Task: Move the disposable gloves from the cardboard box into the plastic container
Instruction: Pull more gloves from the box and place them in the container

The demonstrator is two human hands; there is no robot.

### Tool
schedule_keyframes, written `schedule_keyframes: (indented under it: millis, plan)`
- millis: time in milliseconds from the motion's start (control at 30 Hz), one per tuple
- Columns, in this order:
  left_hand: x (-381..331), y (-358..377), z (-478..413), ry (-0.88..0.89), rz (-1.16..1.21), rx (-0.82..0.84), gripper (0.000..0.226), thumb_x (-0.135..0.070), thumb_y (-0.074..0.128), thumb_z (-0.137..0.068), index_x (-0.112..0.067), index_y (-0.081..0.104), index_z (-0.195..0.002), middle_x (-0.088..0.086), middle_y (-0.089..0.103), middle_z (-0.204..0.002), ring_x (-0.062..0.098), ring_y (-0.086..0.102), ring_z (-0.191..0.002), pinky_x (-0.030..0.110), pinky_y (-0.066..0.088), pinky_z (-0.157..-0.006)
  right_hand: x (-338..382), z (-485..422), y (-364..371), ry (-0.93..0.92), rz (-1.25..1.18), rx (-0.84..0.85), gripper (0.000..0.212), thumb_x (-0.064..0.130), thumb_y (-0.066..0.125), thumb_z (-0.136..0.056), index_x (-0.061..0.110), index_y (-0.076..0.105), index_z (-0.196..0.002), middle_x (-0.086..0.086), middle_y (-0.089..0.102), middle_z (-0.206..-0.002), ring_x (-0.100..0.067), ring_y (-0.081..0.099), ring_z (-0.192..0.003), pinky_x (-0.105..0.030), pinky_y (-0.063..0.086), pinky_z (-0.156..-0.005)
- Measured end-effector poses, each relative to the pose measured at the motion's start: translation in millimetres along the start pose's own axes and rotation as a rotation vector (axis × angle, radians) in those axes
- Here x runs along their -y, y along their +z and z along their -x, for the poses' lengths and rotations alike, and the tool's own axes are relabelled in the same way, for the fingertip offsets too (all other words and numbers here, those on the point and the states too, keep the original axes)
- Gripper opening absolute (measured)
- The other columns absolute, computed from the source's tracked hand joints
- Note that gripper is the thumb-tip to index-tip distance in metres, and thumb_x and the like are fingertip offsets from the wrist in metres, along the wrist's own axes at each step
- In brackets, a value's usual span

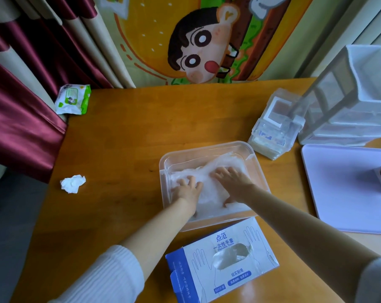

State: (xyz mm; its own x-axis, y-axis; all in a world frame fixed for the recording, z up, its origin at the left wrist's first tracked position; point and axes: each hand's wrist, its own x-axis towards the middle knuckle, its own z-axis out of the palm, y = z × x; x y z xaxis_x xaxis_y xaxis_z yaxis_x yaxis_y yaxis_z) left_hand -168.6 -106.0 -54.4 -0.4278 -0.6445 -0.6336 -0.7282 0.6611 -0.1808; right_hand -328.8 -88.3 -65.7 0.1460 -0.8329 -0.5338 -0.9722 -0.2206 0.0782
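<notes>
A person's bare left hand (188, 190) and right hand (234, 182) lie side by side but apart. Their fingers are spread and flat, pressing on a heap of thin translucent disposable gloves (218, 162) inside a clear rectangular plastic container (164, 171) at the middle of an orange-brown wooden table (119, 138). The white-and-blue cardboard glove box (194, 261) lies just in front of the container with its torn oval opening facing up. A crumpled white tissue (72, 184) and a green-and-white wipes pack (73, 102) lie well off to the left, and a white plastic drawer unit (360, 95) stands at the right.
</notes>
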Motion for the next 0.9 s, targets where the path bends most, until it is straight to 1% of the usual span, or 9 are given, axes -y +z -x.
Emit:
schedule_keyframes:
  millis: [100, 233, 367, 467, 533, 633, 767, 833, 900]
  plan:
    - [5.1, -3.5, 2.7, 0.028, 0.013, -0.016, 0.077, -0.027, 0.062, -0.090, -0.013, 0.014, -0.148, 0.019, 0.013, -0.152, 0.043, 0.032, -0.132, 0.037, 0.049, -0.086, -2.6, 5.0, -8.5, -0.021, -0.097, 0.040, 0.093, 0.032, 0.074, -0.079, 0.018, 0.016, -0.149, -0.002, 0.018, -0.153, -0.027, 0.024, -0.138, -0.039, 0.027, -0.113]
    - [14.9, -18.2, 17.5, 0.090, 0.038, -0.050, 0.055, -0.023, 0.054, -0.095, -0.011, 0.029, -0.143, 0.016, 0.038, -0.140, 0.034, 0.045, -0.124, 0.040, 0.044, -0.094, -5.4, 24.5, -31.9, -0.018, -0.276, -0.033, 0.057, 0.017, 0.063, -0.089, 0.018, 0.039, -0.141, -0.001, 0.038, -0.147, -0.021, 0.034, -0.135, -0.035, 0.034, -0.108]
    - [15.8, -37.7, 45.6, 0.122, 0.046, -0.230, 0.042, -0.017, 0.042, -0.099, -0.010, 0.036, -0.139, 0.014, 0.045, -0.135, 0.032, 0.047, -0.122, 0.040, 0.039, -0.096, 2.2, 55.5, -42.8, -0.018, -0.458, -0.301, 0.034, 0.019, 0.051, -0.096, 0.020, 0.053, -0.130, 0.002, 0.054, -0.131, -0.016, 0.047, -0.122, -0.032, 0.040, -0.101]
    - [8.6, -40.6, 67.1, 0.158, 0.196, -0.398, 0.039, -0.018, 0.042, -0.100, -0.013, 0.038, -0.138, 0.010, 0.048, -0.135, 0.028, 0.049, -0.121, 0.040, 0.039, -0.096, 12.9, 83.5, -33.4, -0.080, -0.531, -0.550, 0.028, 0.016, 0.052, -0.095, 0.017, 0.057, -0.122, 0.002, 0.059, -0.116, -0.014, 0.057, -0.104, -0.030, 0.048, -0.086]
    - [-1.3, -37.1, 82.7, 0.212, 0.297, -0.467, 0.036, -0.019, 0.043, -0.100, -0.015, 0.040, -0.136, 0.006, 0.050, -0.131, 0.025, 0.050, -0.119, 0.037, 0.040, -0.095, 20.8, 105.2, -21.0, -0.129, -0.518, -0.662, 0.024, 0.013, 0.055, -0.094, 0.017, 0.057, -0.117, 0.003, 0.059, -0.109, -0.010, 0.059, -0.093, -0.020, 0.046, -0.074]
    - [-18.5, -26.7, 100.7, 0.284, 0.372, -0.595, 0.032, -0.016, 0.044, -0.098, -0.015, 0.044, -0.130, 0.004, 0.051, -0.126, 0.022, 0.049, -0.116, 0.032, 0.039, -0.095, 29.1, 132.4, 0.7, -0.258, -0.502, -0.747, 0.014, 0.010, 0.053, -0.092, 0.015, 0.059, -0.104, 0.002, 0.059, -0.095, -0.010, 0.057, -0.079, -0.020, 0.045, -0.062]
    - [-39.4, -5.1, 117.4, 0.362, 0.264, -0.671, 0.026, -0.007, 0.063, -0.082, -0.014, 0.057, -0.106, 0.004, 0.055, -0.104, 0.021, 0.054, -0.095, 0.030, 0.045, -0.081, 36.8, 153.3, 37.6, -0.274, -0.488, -0.674, 0.012, 0.016, 0.046, -0.090, 0.020, 0.057, -0.094, 0.004, 0.059, -0.086, -0.013, 0.056, -0.069, -0.021, 0.040, -0.051]
    - [-44.5, 7.8, 121.9, 0.388, 0.208, -0.694, 0.034, -0.007, 0.078, -0.061, -0.016, 0.061, -0.089, 0.002, 0.055, -0.091, 0.018, 0.054, -0.082, 0.027, 0.048, -0.070, 41.6, 156.6, 51.8, -0.226, -0.456, -0.505, 0.018, 0.016, 0.044, -0.094, 0.019, 0.060, -0.100, 0.003, 0.062, -0.094, -0.017, 0.060, -0.080, -0.023, 0.040, -0.057]
    - [-51.5, 19.4, 126.8, 0.443, 0.169, -0.708, 0.039, -0.009, 0.082, -0.053, -0.016, 0.061, -0.086, 0.002, 0.055, -0.088, 0.017, 0.054, -0.079, 0.026, 0.048, -0.070, 44.2, 157.2, 66.3, -0.174, -0.389, -0.337, 0.024, 0.012, 0.039, -0.097, 0.016, 0.059, -0.110, 0.000, 0.061, -0.106, -0.019, 0.057, -0.095, -0.025, 0.036, -0.067]
